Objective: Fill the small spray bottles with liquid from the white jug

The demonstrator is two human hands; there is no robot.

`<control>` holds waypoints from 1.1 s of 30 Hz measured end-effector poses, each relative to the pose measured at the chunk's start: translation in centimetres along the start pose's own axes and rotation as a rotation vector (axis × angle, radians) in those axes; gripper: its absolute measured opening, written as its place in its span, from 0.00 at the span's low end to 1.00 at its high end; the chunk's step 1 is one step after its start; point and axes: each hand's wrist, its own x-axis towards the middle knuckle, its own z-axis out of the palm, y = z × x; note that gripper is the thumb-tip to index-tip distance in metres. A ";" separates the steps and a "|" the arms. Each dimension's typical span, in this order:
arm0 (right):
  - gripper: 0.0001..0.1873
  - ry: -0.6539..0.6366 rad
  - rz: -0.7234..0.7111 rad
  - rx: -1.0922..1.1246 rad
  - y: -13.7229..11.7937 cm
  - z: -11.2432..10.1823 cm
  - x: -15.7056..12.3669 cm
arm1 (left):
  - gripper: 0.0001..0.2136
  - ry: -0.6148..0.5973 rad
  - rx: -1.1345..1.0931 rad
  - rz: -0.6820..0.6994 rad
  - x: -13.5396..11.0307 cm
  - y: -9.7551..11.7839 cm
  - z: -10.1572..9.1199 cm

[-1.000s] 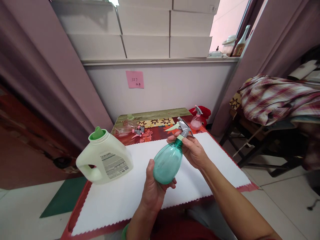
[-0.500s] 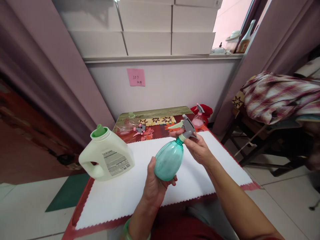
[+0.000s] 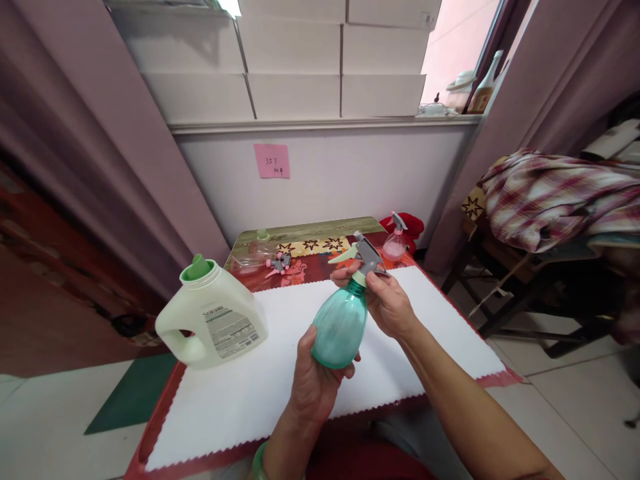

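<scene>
A teal spray bottle is held tilted above the white mat. My left hand cups its round base from below. My right hand is closed round the bottle's neck, just under the grey and pale green trigger head. The nozzle points left and away from me.
A pale green detergent jug with a green cap lies at the mat's left. A clear bottle and a loose pink sprayer head lie at the table's far end. A pink spray bottle stands far right. A chair with plaid cloth is to the right.
The teal bottle has turned a little more upright in my hands. My right hand stays at the neck and my left hand under the base.
</scene>
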 end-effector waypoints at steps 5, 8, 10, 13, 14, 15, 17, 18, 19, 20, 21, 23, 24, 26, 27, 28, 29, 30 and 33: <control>0.17 -0.011 0.010 -0.017 -0.3 0.0 -0.1 | 0.27 -0.010 0.048 0.031 0.0 -0.2 -0.2; 0.17 -0.017 -0.004 -0.031 -0.2 -0.1 -0.1 | 0.25 -0.016 0.078 0.095 0.0 -0.6 -0.4; 0.17 -0.017 -0.009 -0.046 0.0 -0.1 0.0 | 0.24 -0.019 0.127 0.174 -0.1 -0.8 -0.6; 0.17 0.002 -0.027 -0.051 0.3 -0.3 0.1 | 0.26 0.015 0.303 0.337 -0.1 -1.3 -1.0; 0.17 0.014 -0.037 -0.051 0.5 -0.3 0.1 | 0.27 0.045 0.399 0.416 0.0 -1.4 -1.2; 0.16 0.029 -0.048 -0.051 0.7 -0.3 0.1 | 0.29 0.081 0.506 0.509 0.0 -1.6 -1.3; 0.16 0.067 -0.061 -0.047 1.1 -0.1 0.2 | 0.34 0.155 0.738 0.758 0.2 -1.7 -1.5; 0.16 0.090 -0.059 -0.038 1.4 0.1 0.1 | 0.36 0.180 0.857 0.912 0.4 -1.6 -1.5; 0.17 0.115 -0.053 -0.022 1.6 0.2 0.1 | 0.39 0.190 0.968 1.071 0.5 -1.6 -1.6; 0.17 0.140 -0.044 0.003 1.8 0.4 0.0 | 0.41 0.187 1.064 1.222 0.7 -1.4 -1.7; 0.17 0.160 -0.036 0.032 2.0 0.7 -0.1 | 0.43 0.171 1.138 1.350 0.8 -1.3 -1.8; 0.17 0.179 -0.037 0.090 2.2 1.1 -0.4 | 0.45 0.129 1.204 1.486 1.0 -1.2 -2.0; 0.17 0.175 -0.045 0.109 2.2 1.3 -0.5 | 0.47 0.111 1.189 1.495 0.9 -1.3 -2.1; 0.17 0.154 -0.065 0.124 2.2 1.7 -0.7 | 0.51 0.068 1.070 1.415 0.7 -1.7 -2.0; 0.17 0.145 -0.075 0.122 2.1 1.9 -0.8 | 0.51 0.056 0.949 1.337 0.5 -2.0 -1.8; 0.17 0.139 -0.084 0.117 2.1 2.1 -0.8 | 0.49 0.056 0.790 1.228 0.3 -2.3 -1.5; 0.17 0.134 -0.094 0.110 2.0 2.2 -0.9 | 0.45 0.078 0.605 1.093 0.1 -2.4 -1.0; 0.17 0.126 -0.103 0.099 2.0 2.3 -0.9 | 0.41 0.127 0.408 0.940 -0.1 -2.5 -0.4; 0.16 0.095 -0.136 0.028 2.2 2.2 -1.0 | 0.38 0.282 0.016 0.494 -0.7 -1.7 1.1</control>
